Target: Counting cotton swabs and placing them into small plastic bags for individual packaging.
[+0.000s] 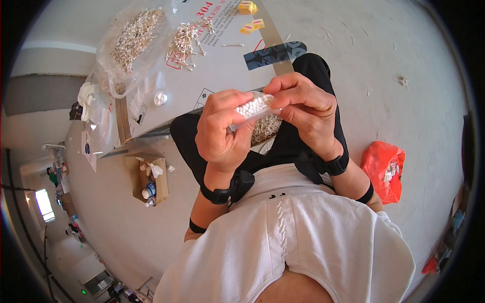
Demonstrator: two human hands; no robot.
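A small clear plastic packet of cotton swabs (252,108) is held up in front of my lap, its white swab heads showing at the top. My left hand (223,126) is closed around the packet's left side, thumb below and fingers above. At the packet's right end, my right hand (305,108) pinches the plastic edge between thumb and fingers. Below the hands, a container of loose cotton swabs (266,129) shows between my knees, partly hidden by the packet and my hands.
On the cardboard-topped table (217,65) are a large clear bag of swabs (135,40), a loose swab pile (185,43), yellow small boxes (247,7) and a white-capped bottle (160,98). A cardboard box of rubbish (135,177) and a red plastic bag (379,161) stand on the floor.
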